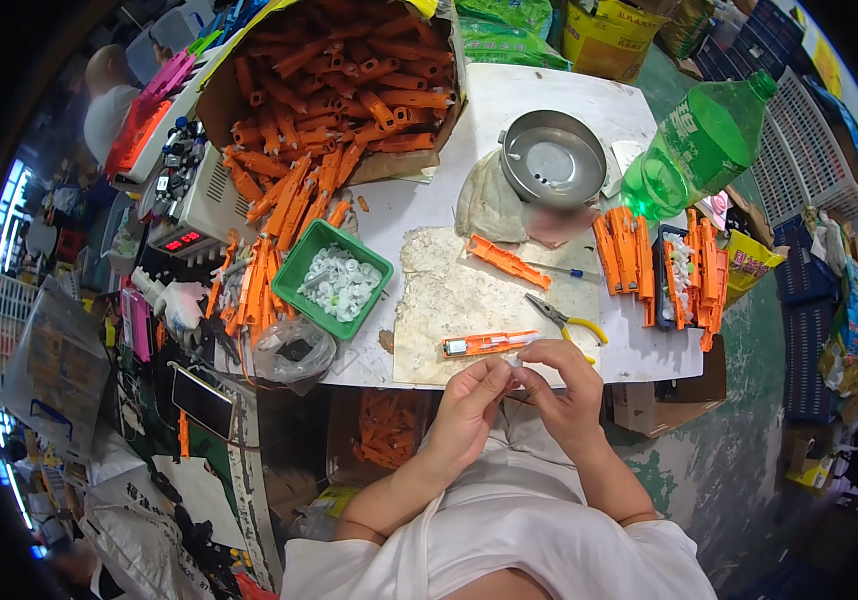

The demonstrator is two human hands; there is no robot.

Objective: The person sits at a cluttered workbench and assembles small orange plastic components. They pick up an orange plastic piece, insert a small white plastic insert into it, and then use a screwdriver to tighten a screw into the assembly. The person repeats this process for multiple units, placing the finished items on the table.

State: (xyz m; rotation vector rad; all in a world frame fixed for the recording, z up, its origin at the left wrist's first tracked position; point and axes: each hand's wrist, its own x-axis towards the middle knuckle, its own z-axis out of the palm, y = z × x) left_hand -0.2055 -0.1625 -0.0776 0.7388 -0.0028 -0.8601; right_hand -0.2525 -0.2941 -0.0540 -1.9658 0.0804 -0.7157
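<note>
Near the front edge of the table, my left hand (471,402) and my right hand (566,388) meet with fingertips pinched on a small whitish plastic piece (514,358). Just beyond them lies an orange plastic housing (490,343) with a silvery block at its left end. Farther off, an orange shell half (507,262) rests at a slant beside a thin screwdriver (561,270) with a blue handle. Pliers (567,320) with yellow grips lie open, right of the housing. A green tray (379,262) to the left holds many small white plastic parts.
A big box (219,105) of orange housings fills the far left, spilling toward the tray. A metal bowl (553,160) and a green bottle (699,145) stand at the back. More orange housings (631,262) line the right, around a dark bin. A clear plastic bag (294,350) lies near left.
</note>
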